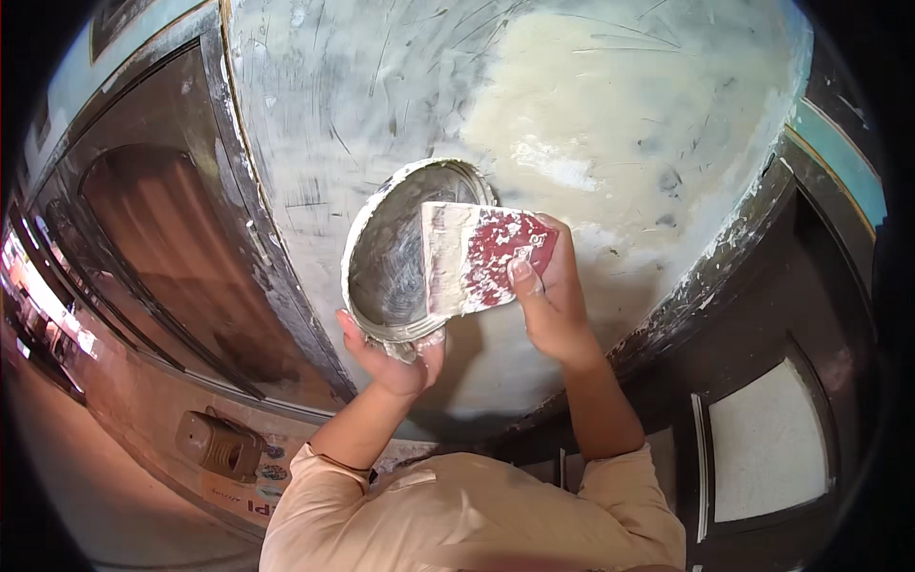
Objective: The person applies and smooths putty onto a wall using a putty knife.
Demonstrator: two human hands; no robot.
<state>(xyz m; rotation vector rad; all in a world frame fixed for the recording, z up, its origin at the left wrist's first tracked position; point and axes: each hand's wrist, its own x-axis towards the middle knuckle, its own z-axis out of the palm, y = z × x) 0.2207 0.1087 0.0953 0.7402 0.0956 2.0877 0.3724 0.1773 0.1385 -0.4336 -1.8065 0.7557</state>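
Note:
My left hand (393, 370) is closed on the lower rim of a round, shallow lid (381, 276), its inside smeared grey and its rim crusted with pale putty. A flat red putty spreader (505, 253) is gripped in my right hand (560, 310), thumb pressed on its near face. Pale putty coats the spreader's left edge, which overlaps the right part of the lid; whether the two touch, I cannot tell. Behind both stands a grey-white scratched wall (324, 105), with a broad cream patch of putty (600, 86) on its upper right.
Left of the wall is a dark-framed door (157, 229) with a curtain-like brown panel. A brown plastic stool (219, 443) is at the lower left. On the right there is a dark door frame (810, 257), and below it a white panel (770, 443).

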